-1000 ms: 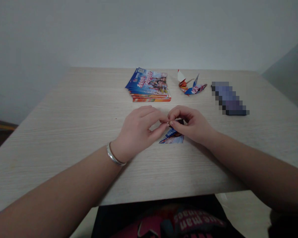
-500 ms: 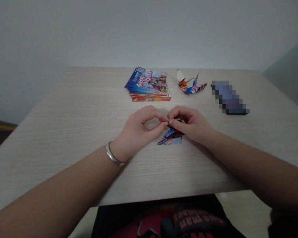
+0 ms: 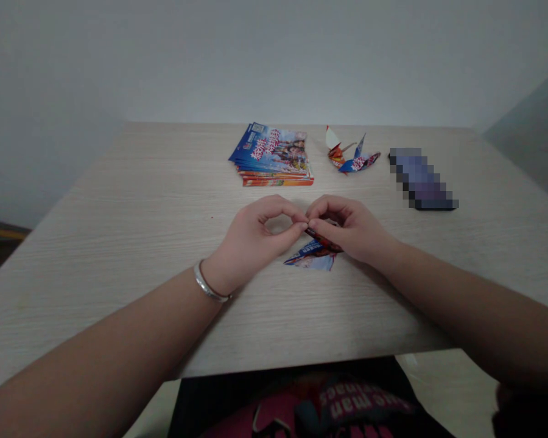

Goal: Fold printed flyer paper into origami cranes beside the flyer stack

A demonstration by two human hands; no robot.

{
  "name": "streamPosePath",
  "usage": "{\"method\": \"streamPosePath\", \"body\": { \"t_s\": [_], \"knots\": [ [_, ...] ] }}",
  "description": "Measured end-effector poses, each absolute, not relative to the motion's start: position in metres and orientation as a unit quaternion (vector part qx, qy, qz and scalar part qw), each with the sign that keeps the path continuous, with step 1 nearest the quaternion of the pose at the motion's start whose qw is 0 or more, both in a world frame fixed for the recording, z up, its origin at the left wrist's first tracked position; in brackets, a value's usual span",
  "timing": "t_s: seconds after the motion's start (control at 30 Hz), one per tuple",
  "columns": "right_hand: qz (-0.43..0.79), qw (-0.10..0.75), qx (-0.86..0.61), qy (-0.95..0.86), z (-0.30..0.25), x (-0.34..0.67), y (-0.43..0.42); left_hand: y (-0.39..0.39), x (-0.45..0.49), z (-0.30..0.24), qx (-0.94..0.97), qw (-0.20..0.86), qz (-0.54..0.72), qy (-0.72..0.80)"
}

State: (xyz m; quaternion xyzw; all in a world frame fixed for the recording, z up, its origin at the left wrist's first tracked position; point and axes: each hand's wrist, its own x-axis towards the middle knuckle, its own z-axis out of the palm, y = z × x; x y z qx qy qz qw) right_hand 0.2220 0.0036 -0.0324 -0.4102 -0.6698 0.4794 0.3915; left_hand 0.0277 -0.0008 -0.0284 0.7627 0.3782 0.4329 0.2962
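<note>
My left hand (image 3: 256, 238) and my right hand (image 3: 347, 229) meet at the middle of the wooden table (image 3: 132, 243). Both pinch the top of a small folded piece of printed paper (image 3: 313, 255), blue, white and red, whose lower part lies on the table between the hands. Thumb and forefinger of each hand are pressed together on the fold. A silver bangle (image 3: 206, 286) circles my left wrist.
A stack of colourful printed sheets (image 3: 273, 156) lies at the back centre. To its right stands a folded paper crane (image 3: 349, 157). Further right lies a dark flat object (image 3: 422, 179), blurred out. The table's near edge runs above my lap.
The loose lower corner of the folded paper has swung out a little to the left. My hands have stayed pinched together in nearly the same spot.
</note>
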Motion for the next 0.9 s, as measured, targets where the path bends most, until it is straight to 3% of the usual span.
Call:
{"method": "streamPosePath", "body": {
  "t_s": [0.27, 0.43, 0.53, 0.67, 0.9],
  "knots": [
    [0.37, 0.385, -0.431, -0.728, -0.035, 0.225, -0.001, 0.005, 0.027, -0.037, 0.693, 0.372, 0.464, 0.408],
    [0.42, 0.415, -0.448, -0.672, -0.041, 0.227, 0.004, 0.008, 0.026, -0.045, 0.638, 0.502, 0.467, 0.35],
    [0.444, 0.459, -0.444, -0.629, -0.044, 0.23, 0.01, 0.008, 0.022, -0.048, 0.655, 0.559, 0.409, 0.302],
    [0.457, 0.492, -0.449, -0.59, -0.045, 0.232, 0.018, 0.007, 0.02, -0.046, 0.728, 0.502, 0.323, 0.338],
    [0.53, 0.481, -0.429, -0.551, -0.041, 0.228, 0.018, 0.008, 0.026, -0.041, 0.744, 0.466, 0.323, 0.353]
  ]
}}
